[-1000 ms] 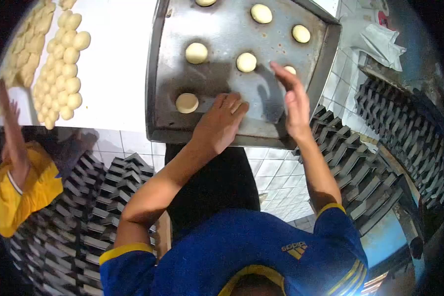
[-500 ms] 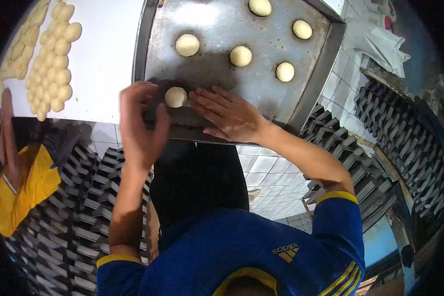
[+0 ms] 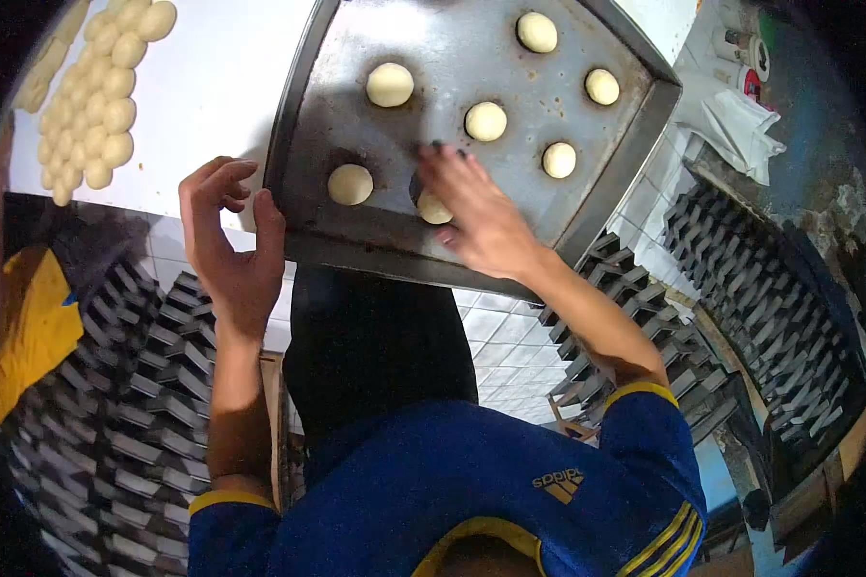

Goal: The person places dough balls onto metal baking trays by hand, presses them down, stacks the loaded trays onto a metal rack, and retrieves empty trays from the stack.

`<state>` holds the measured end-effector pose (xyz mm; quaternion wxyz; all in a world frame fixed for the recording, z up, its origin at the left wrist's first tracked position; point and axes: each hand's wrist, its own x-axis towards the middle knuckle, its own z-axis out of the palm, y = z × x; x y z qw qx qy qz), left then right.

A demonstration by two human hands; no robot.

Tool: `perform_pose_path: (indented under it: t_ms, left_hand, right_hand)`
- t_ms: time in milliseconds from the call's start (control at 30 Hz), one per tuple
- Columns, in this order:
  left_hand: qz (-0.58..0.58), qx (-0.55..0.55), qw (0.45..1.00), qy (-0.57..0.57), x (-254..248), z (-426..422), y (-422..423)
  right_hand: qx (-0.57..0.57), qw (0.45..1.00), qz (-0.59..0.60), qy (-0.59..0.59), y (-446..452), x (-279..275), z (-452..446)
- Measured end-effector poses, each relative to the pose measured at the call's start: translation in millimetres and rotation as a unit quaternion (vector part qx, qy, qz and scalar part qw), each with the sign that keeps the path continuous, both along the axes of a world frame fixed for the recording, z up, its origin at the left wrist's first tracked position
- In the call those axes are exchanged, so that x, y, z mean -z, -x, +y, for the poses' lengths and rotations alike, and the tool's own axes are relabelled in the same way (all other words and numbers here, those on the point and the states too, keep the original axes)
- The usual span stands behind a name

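Observation:
Pale round dough balls sit spaced apart on a dark metal baking tray (image 3: 356, 252). My right hand (image 3: 486, 221) reaches over the front part of the tray with its fingers stretched out. It partly covers a dough ball (image 3: 435, 207); whether the palm presses on it cannot be made out. To the left of that one lies a dough ball (image 3: 350, 185) near the tray's front left corner. My left hand (image 3: 236, 240) hovers just outside the tray's left wall, fingers loosely curved and apart from the thumb, with nothing in it.
On the white table (image 3: 212, 87) at left lies a cluster of many dough balls (image 3: 101, 115), with more dough (image 3: 46, 72) beyond. A person in a yellow garment (image 3: 29, 327) stands at the left edge. Dark stacked racks (image 3: 741, 298) flank both sides. A white plastic bag (image 3: 736, 130) is at right.
My left hand has moved left, off the tray and away from the front left dough ball. My right hand has shifted right and now covers part of another dough ball.

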<state>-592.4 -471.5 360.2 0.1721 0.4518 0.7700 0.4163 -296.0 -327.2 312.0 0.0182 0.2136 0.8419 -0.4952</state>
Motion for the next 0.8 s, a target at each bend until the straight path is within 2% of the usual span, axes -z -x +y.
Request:
perform_pose_path:
  t_ms: [33,67,200,233,267,333,433,500,600,700,767,800]
  left_hand:
    - [-0.001,-0.001,1.000,-0.001,0.2,1.6,0.1]
    - [0.000,0.001,1.000,0.003,-0.9,3.1,0.6]
    - [0.010,-0.020,1.000,0.000,3.0,5.9,11.9]
    - [0.009,-0.022,1.000,-0.002,13.0,4.3,19.9]
    - [0.005,-0.031,0.999,0.004,29.9,0.3,29.4]
    - [0.001,-0.042,0.999,0.032,55.2,0.0,40.8]
    - [-0.001,-0.045,0.998,0.039,106.2,-2.7,54.6]
    - [0.021,-0.047,0.996,0.069,129.3,-7.3,55.6]
    - [0.101,-0.029,0.993,0.055,124.3,5.7,50.6]
    - [0.076,-0.037,0.993,0.079,113.9,9.2,49.2]
    - [0.091,-0.030,0.992,0.086,116.3,9.2,50.3]
    - [0.099,-0.029,0.992,0.077,119.9,8.4,50.1]
  right_hand:
    - [-0.134,0.978,-0.074,-0.142,-0.1,6.0,-1.8]
    - [-0.171,0.967,-0.080,-0.171,2.0,16.9,-7.3]
    - [-0.198,0.968,-0.069,-0.137,1.1,11.8,7.9]
    - [-0.012,0.999,0.022,0.027,5.0,4.3,17.1]
    - [0.173,0.960,0.111,0.191,11.2,-7.8,29.1]
    - [0.291,0.931,0.178,0.133,22.8,-38.4,72.8]
    - [0.299,0.912,0.280,0.002,52.9,-54.5,138.7]
    - [0.293,0.931,0.205,-0.078,82.0,-59.9,181.2]
    - [0.312,0.919,0.225,-0.082,154.6,-42.8,246.8]
    - [0.315,0.924,0.204,-0.079,219.9,-16.6,324.2]
    - [0.311,0.917,0.171,-0.181,260.0,8.7,372.8]
    - [0.302,0.920,0.084,-0.235,273.2,9.4,389.2]
